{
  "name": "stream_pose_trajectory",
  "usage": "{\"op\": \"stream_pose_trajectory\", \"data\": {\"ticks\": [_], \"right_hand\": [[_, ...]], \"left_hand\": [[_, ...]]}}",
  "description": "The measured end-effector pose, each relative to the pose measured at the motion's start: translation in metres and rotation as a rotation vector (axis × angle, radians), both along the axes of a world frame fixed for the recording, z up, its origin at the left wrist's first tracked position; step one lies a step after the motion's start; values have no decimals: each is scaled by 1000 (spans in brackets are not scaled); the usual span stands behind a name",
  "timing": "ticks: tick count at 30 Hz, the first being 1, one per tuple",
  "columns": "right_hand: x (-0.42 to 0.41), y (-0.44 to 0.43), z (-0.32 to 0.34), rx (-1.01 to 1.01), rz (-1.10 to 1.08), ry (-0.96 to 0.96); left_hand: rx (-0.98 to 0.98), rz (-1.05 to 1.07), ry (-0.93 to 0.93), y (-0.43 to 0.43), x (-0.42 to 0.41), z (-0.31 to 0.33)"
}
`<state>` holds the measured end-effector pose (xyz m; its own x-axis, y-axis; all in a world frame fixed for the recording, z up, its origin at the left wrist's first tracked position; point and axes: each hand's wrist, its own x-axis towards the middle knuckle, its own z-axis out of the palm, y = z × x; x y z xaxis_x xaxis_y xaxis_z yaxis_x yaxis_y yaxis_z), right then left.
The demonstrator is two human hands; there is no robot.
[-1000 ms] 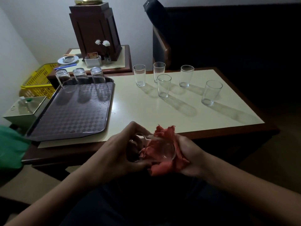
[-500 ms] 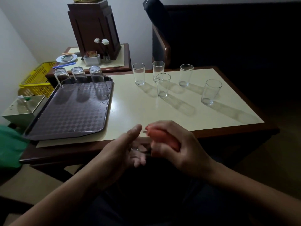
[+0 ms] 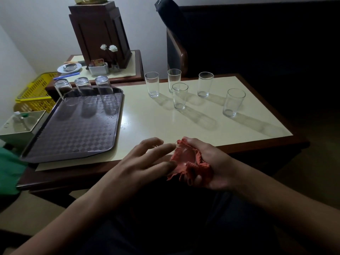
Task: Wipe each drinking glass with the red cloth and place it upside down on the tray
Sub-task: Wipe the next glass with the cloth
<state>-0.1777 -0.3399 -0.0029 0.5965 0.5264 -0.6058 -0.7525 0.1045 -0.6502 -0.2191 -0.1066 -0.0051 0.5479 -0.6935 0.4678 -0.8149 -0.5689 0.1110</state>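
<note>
Here we hold the red cloth bunched in our right hand at the lower middle of the frame, its grip closed around cloth and what looks like a clear drinking glass nested inside, its long axis seemingly running left toward our left hand. That hand sits just beside it, fingers spread apart and holding nothing, fingertips at the cloth's edge. It is the nearer one to take the glass toward the tray at left, where three glasses stand inverted along its far edge. Five upright glasses wait on the tabletop, upper right.
</note>
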Motion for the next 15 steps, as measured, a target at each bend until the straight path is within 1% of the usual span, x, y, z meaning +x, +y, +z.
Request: {"op": "stream_pose_trajectory", "data": {"ticks": [2, 4, 6, 8, 9, 11, 12, 13, 15], "right_hand": [[-3, 4, -9, -84, -99, -157], [-7, 10, -18, -123, -240, -366], [-13, 13, -21, -178, -317, -603], [-20, 14, -17, -265, -310, -818], [-23, 15, -16, -298, -305, -892], [-24, 13, -20, -357, -336, -988], [-22, 11, -20, -370, -349, -1016], [-19, 9, -20, -367, -341, -1020], [-13, 7, -16, -321, -269, -963]], "left_hand": [[-104, 51, 63, -4, -3, -2], [-295, 184, 209, -13, -11, -5], [-574, 387, 451, -23, -21, -2], [-812, 560, 689, -32, -20, 6], [-943, 597, 821, -34, -16, 10], [-1207, 604, 1090, -33, -9, 21], [-1277, 589, 1186, -29, -7, 24], [-1274, 573, 1250, -25, -6, 26], [-1140, 518, 1289, -17, -8, 22]]}}
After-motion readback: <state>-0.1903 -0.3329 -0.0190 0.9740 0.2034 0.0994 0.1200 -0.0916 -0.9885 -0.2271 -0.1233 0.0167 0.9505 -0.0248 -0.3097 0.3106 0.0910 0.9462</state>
